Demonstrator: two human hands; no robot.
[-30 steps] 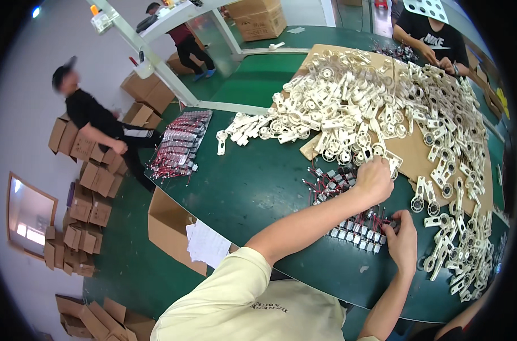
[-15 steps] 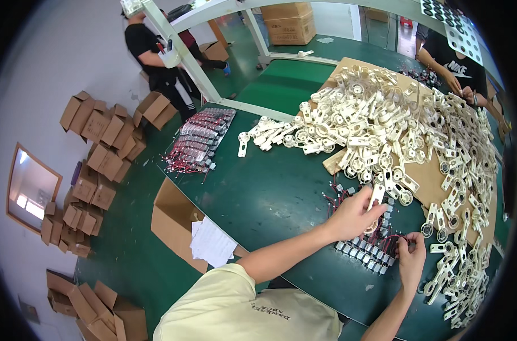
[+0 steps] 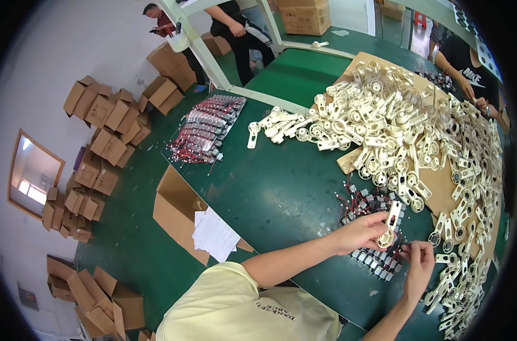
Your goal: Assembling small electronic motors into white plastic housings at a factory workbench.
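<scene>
Evidently, 1 cream part [image 3: 393, 213] is in the left hand [image 3: 362, 234], over a green counter [image 3: 287, 193].

The left grip pinches the part between thumb and fingers, right of the frame's centre, its narrow end up and its round ring down; the right hand [image 3: 418, 258], at the lower right, has its fingertips drawn close together beside rows of small silver motors [image 3: 378, 262], though I cannot tell whether they pinch anything; other motors with red wires [image 3: 358, 202] lie just above, partly behind the left hand; a large heap of cream parts [image 3: 383, 122] fills the upper right, partly over a cardboard sheet [image 3: 440, 192]; a flat batch of wired motors [image 3: 207, 128] lies toward the upper left; below it in the frame are an open cardboard box [image 3: 176, 210] and white papers [image 3: 216, 237].
</scene>
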